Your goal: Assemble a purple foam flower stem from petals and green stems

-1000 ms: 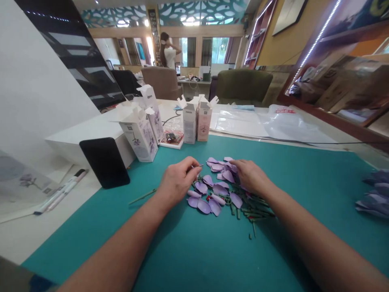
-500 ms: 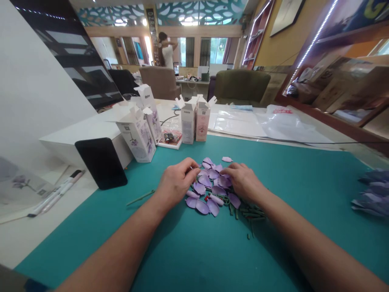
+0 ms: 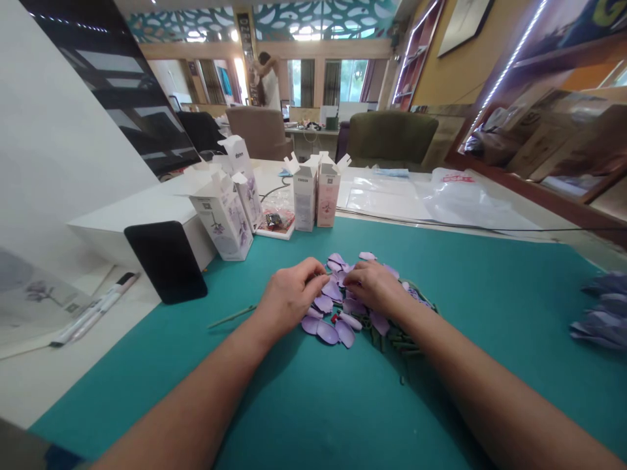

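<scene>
Loose purple plastic petals (image 3: 326, 333) lie in a pile on a green mat (image 3: 313, 398). My left hand (image 3: 292, 290) is at the pile's left side, thumb and forefinger pinched together; whatever sits between them is hidden. Over the upper middle of the petals is my right hand (image 3: 375, 286), its fingers bent and closed, their tips among the petals. What it grips, if anything, cannot be made out. Green stem pieces (image 3: 404, 343) lie partly under my right wrist. A single green stem (image 3: 230, 318) rests beside my left forearm.
Opened cartons (image 3: 225, 219) and a black tablet-like panel (image 3: 166, 262) stand at the left. Two more cartons (image 3: 327, 196) are at the mat's back edge. Pens (image 3: 95, 310) lie far left, a purple bundle (image 3: 600, 310) far right. A person (image 3: 270, 85) is in the background.
My right hand has moved left, closer to my left hand, and covers more petals. My left hand has shifted slightly right. The view has shifted a little.
</scene>
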### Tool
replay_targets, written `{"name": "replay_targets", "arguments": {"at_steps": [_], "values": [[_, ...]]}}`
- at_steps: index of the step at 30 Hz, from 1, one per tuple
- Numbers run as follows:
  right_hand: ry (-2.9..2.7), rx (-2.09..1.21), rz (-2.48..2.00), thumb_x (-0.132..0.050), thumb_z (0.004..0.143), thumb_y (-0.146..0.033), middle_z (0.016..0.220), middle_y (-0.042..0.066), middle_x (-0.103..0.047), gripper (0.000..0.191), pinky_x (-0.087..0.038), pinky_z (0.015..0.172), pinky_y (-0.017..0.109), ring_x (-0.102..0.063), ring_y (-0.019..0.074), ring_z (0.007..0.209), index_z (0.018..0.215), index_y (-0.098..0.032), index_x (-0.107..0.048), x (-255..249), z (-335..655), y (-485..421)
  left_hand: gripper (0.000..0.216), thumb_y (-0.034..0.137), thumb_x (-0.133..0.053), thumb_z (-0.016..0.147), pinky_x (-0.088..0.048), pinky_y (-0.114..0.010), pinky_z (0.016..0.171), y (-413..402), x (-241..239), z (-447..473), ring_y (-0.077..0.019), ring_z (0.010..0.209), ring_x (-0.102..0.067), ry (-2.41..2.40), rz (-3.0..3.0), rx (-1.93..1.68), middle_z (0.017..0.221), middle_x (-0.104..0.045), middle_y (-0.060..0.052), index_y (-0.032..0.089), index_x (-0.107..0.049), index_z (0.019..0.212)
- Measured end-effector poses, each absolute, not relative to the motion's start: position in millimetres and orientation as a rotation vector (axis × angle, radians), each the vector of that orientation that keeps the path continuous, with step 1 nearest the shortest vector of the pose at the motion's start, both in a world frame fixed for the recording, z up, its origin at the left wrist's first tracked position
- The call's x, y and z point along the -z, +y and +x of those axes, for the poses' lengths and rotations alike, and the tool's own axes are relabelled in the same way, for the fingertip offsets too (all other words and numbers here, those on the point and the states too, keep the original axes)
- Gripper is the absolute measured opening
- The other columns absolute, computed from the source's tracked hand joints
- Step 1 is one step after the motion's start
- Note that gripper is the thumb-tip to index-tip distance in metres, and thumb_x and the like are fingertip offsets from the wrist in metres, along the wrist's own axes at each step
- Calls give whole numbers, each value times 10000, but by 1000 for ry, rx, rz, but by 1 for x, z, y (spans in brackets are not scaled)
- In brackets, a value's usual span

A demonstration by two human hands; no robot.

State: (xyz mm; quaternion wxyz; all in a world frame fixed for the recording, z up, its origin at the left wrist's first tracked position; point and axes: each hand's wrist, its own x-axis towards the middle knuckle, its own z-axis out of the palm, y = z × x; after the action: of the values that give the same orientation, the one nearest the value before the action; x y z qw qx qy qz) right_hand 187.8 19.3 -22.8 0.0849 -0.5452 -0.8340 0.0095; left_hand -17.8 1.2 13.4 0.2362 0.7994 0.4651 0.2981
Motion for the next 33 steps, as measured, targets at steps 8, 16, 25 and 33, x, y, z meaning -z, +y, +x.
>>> {"name": "replay_targets", "arguments": {"at_steps": [8,16,25,33], "values": [[-2543,-4,-1676,-562,769,-161,842,69,-687,164,-383,708,294,-568,206,795,786,-203,-720,18,172,24,202,361,-462,864,-371,-232,573,-1,-15,-15,-132,624,-543,1254,2218,-774,683,-639,23,216,-593,810],[-2371,11,-1788,-502,785,-173,823,83,-691,182,-395,666,283,-599,200,778,792,-178,-684,11,171,17,190,340,-465,862,-377,-228,579,-4,-14,-12,-131,626,-553,1219,2235,-763,697,-649,22,216,-587,789],[-1520,-1063,-1334,-680,687,-356,793,27,-709,280,-510,651,296,-637,154,691,903,-177,-667,1,184,-14,193,330,-463,865,-385,-229,574,-8,-12,-7,-134,628,-562,1198,2248,-726,701,-645,13,217,-599,788],[-1183,-1297,-1131,-785,589,-434,747,8,-712,331,-559,719,340,-689,175,697,784,-192,-670,4,175,-30,177,315,-462,867,-383,-234,583,-13,-13,-3,-134,629,-562,1182,2284,-698,697,-640,16,218,-598,809]]}}
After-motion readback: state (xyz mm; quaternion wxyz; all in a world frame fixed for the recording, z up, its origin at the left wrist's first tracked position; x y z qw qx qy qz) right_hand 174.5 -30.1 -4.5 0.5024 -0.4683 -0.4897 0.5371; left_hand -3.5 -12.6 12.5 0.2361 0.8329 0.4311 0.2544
